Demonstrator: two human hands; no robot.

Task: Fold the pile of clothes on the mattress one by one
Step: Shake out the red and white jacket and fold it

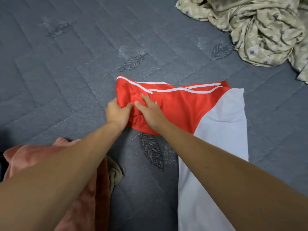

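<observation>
At seven o'clock, partly under the left forearm, lies a crumpled salmon-pink plush garment [21, 157], with a small wad of olive-green cloth [115, 174] touching its right edge. Both rest on the grey quilted mattress [58, 80], whose cover is stitched with dark leaf shapes.

Near the centre, the left hand [117, 114] grips the left end of a shiny red garment with white stripes and a pale grey panel [180, 105]; its thumb lies on top and its fingers are curled under the fabric edge. Just beside it, almost touching, the right hand [150, 112] rests on the red fabric with fingers spread and fairly straight, pressing it flat against the mattress.

The red garment lies across the middle of the mattress, its striped edge toward twelve o'clock. Its pale grey part runs from three o'clock down toward five o'clock, passing under the right forearm to the bottom edge.

At one to two o'clock, well apart from the hands, sits a rumpled heap of beige satin cloth with a diamond print [260, 29].
</observation>
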